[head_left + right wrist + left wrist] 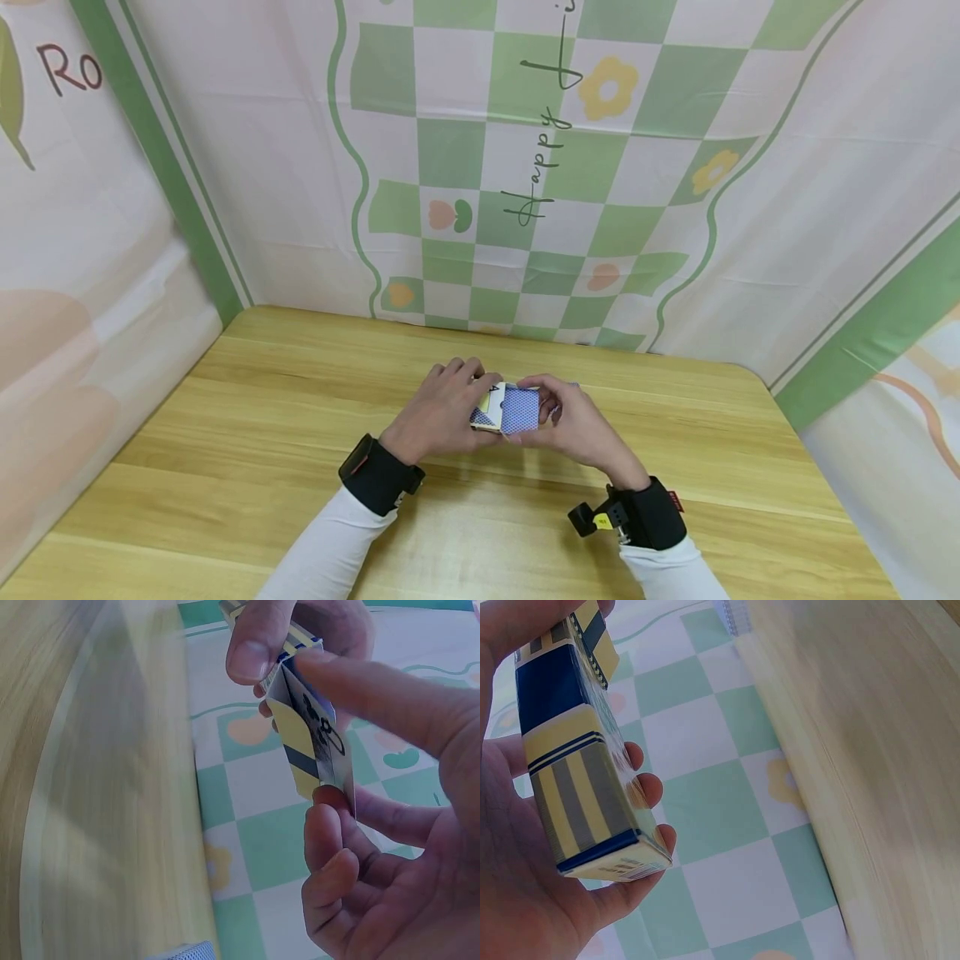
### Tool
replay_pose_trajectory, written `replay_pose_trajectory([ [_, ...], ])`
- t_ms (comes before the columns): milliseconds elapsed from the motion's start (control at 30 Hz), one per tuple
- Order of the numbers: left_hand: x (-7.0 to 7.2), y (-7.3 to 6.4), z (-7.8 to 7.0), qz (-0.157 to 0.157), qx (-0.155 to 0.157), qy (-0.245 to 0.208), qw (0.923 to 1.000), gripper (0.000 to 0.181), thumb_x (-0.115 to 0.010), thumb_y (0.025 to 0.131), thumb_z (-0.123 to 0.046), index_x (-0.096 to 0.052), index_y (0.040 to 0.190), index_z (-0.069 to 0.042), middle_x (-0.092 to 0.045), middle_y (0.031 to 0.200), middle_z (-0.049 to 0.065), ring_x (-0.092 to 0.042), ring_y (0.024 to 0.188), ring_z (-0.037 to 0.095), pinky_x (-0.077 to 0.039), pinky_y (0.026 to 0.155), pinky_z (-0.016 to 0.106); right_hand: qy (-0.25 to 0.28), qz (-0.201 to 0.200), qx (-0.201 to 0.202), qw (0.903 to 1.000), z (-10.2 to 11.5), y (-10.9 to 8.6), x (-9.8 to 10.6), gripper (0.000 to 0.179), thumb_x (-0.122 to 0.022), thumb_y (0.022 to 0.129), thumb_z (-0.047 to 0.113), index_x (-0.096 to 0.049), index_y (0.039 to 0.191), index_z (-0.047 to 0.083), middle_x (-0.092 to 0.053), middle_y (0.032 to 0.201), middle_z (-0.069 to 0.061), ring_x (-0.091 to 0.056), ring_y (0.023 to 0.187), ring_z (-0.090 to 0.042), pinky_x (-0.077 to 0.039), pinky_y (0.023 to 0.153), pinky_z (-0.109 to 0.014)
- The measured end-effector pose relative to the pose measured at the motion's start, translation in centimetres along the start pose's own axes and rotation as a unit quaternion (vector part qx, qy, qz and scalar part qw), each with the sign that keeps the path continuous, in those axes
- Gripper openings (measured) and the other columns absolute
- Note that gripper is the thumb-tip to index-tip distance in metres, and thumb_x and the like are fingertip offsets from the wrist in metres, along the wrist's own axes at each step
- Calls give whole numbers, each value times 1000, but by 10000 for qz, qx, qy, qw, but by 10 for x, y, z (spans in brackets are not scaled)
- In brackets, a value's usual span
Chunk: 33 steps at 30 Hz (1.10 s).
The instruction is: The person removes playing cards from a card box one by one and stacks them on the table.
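My left hand [453, 410] grips a card box [585, 772] with grey and cream stripes and dark blue bands, its fingers wrapped round the sides. The box's yellow flap [295, 746] stands open at the end facing my right hand. At that open end, blue-backed playing cards [520, 410] stick out, with black print on the other face in the right wrist view. My right hand [573, 421] pinches these cards by their edges between thumb and fingers. How many cards it holds I cannot tell. Both hands are close together above the table.
The wooden table [247, 467] ends at a hanging cloth [450, 158] with green and white checks. More cloth walls [112, 192] stand at both sides. A blue-patterned thing [191, 951], partly cut off, lies on the table beyond my right hand.
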<state>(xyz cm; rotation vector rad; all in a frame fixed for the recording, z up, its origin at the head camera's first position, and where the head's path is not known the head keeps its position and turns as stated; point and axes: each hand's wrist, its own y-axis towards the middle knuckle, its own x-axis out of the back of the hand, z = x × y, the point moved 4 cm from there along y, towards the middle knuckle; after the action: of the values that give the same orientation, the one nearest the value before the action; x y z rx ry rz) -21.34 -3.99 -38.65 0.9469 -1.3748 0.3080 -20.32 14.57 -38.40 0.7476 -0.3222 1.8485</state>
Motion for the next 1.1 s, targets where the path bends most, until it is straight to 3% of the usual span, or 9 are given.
replay_pose_trajectory([
  [300,0,0,0,-18,-40,-82,10000,75,-64,69,-65,-51,127,-20,-46,111,-1,-44,99,17,-37,81,37,-364,-57,67,9993,0,-3,4,64,-81,64,31,-53,118,15,-48,103,-2,-48,85,-23,-43,65,-31],
  [633,-1,0,0,-76,-37,-197,9998,75,-66,68,-63,-51,127,-19,-47,109,-1,-45,97,18,-38,79,38,-755,146,403,9962,2,-7,6,68,-78,68,19,-51,130,17,-41,107,-5,-44,88,-22,-44,67,-29],
  [900,-1,0,0,-83,-77,-156,9998,74,-64,68,-64,-52,126,-20,-46,109,-1,-45,97,18,-37,80,37,-910,72,373,9951,0,-6,5,67,-78,68,37,-52,127,18,-42,108,-3,-45,88,-20,-44,67,-30],
  [1100,-1,1,0,-78,-109,-158,9998,75,-65,68,-64,-52,127,-19,-46,109,0,-45,98,19,-37,81,38,-1016,19,366,9942,0,-5,6,63,-79,67,35,-54,123,18,-43,110,0,-46,96,-21,-45,75,-31],
])
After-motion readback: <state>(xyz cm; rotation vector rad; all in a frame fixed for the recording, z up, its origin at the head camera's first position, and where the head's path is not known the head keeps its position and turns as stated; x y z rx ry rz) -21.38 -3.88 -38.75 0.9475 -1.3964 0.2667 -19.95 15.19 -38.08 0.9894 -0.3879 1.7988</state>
